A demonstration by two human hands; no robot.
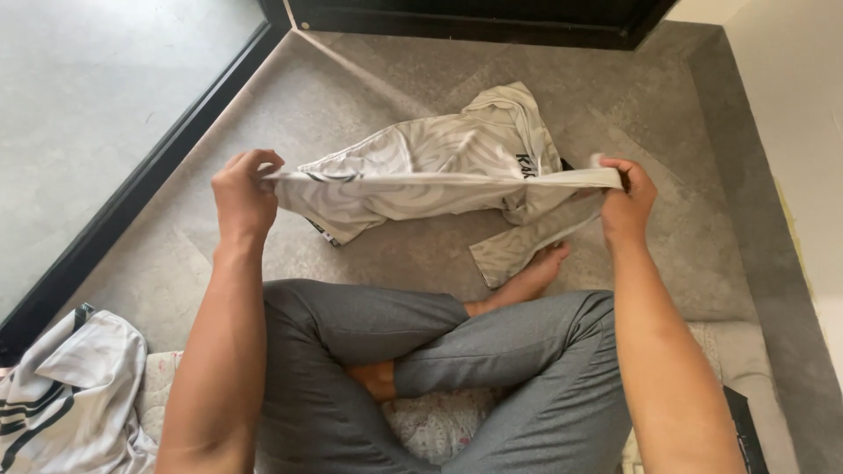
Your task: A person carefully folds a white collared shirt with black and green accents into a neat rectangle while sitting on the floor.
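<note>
Mid-frame, a pale grey-white patterned shirt (439,162) is stretched flat between both hands; left hand (244,195) and right hand (627,200) each pinch an edge, the rest draped on the grey floor (369,96)

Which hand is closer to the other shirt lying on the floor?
The left hand. The striped shirt lies by the person's left knee, on that hand's side. The right hand is across the body, and both hands grip the pale shirt.

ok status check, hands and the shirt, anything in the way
Left hand and right hand each pinch an end of the pale patterned shirt, stretched taut above the floor. Second garment lies apart, by the left knee. Nothing in the way.
</note>
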